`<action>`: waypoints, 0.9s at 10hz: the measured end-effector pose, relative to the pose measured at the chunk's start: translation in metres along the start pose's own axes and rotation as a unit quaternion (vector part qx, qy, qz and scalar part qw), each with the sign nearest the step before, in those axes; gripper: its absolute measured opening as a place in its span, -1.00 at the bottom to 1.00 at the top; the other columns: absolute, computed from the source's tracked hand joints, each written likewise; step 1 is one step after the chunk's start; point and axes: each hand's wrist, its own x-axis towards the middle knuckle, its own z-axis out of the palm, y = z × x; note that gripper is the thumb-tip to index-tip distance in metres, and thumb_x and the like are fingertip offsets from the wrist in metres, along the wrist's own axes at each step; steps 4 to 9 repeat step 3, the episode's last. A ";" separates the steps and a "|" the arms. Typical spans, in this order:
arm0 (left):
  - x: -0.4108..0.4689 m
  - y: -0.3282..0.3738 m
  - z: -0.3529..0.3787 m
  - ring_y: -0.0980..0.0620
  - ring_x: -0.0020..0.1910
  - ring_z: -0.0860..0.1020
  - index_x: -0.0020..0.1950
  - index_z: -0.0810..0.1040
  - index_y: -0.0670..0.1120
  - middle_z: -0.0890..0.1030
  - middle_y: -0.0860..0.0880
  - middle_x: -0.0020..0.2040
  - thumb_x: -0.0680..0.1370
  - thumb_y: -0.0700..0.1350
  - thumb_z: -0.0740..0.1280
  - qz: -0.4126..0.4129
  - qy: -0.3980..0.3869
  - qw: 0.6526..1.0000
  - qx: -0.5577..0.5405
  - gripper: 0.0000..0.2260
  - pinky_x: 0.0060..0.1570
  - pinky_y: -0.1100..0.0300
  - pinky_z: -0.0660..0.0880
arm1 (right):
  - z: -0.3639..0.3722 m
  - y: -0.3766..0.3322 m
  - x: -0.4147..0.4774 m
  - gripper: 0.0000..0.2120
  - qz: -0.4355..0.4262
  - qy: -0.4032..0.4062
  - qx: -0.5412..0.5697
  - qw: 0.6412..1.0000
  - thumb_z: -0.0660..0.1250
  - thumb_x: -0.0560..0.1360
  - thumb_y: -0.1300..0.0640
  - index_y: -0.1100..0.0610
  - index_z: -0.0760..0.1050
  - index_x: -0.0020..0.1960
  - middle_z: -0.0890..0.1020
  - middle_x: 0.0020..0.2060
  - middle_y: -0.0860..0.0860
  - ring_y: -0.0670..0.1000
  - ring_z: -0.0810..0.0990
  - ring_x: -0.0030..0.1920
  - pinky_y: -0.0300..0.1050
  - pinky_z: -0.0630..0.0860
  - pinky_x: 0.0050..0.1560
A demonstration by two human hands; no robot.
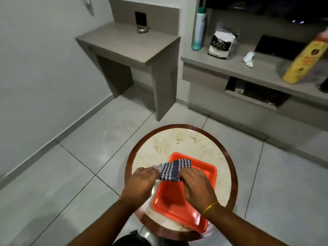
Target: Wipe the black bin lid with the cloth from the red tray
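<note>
Both hands grasp the cloth (173, 169) above the red tray (182, 201) on the round table (177, 144): the left hand (142, 181) pinches its left end, the right hand (196, 185) its right end, fingers closed on the fabric. The step looks like picking up the cloth, perhaps folding it. A black bin (132, 240) shows only as a dark edge at the bottom. Next, the cloth likely needs carrying down to that lid.

Pale letters resembling "GO" are being shown on the black-and-white packet (222, 44), at one o'clock. The rest is being blurred. Nothing is being made legible on the yellow canister (303, 63).
</note>
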 end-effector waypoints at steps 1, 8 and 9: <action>-0.006 0.026 0.033 0.02 0.12 0.66 0.23 0.63 0.03 0.72 0.02 0.14 0.48 -0.28 0.35 0.025 -0.167 0.985 0.043 -0.62 0.18 0.07 0.53 | 0.015 0.025 -0.046 -0.69 0.056 -0.107 -0.018 0.992 0.37 0.44 0.33 0.09 0.67 0.12 0.74 0.06 0.07 0.19 0.72 0.09 0.08 0.64 0.14; -0.044 0.054 0.069 -0.29 0.23 0.59 0.38 0.52 -0.12 0.63 -0.21 0.28 0.58 -0.16 0.34 0.010 -0.388 0.919 0.073 -0.64 0.27 -0.10 0.42 | 0.054 0.037 -0.105 -0.54 0.094 -0.393 0.012 0.915 0.25 0.60 0.23 0.09 0.53 0.48 0.60 0.42 0.09 0.10 0.57 0.44 -0.15 0.42 0.43; -0.044 0.054 0.069 -0.29 0.23 0.59 0.38 0.52 -0.12 0.63 -0.21 0.28 0.58 -0.16 0.34 0.010 -0.388 0.919 0.073 -0.64 0.27 -0.10 0.42 | 0.054 0.037 -0.105 -0.54 0.094 -0.393 0.012 0.915 0.25 0.60 0.23 0.09 0.53 0.48 0.60 0.42 0.09 0.10 0.57 0.44 -0.15 0.42 0.43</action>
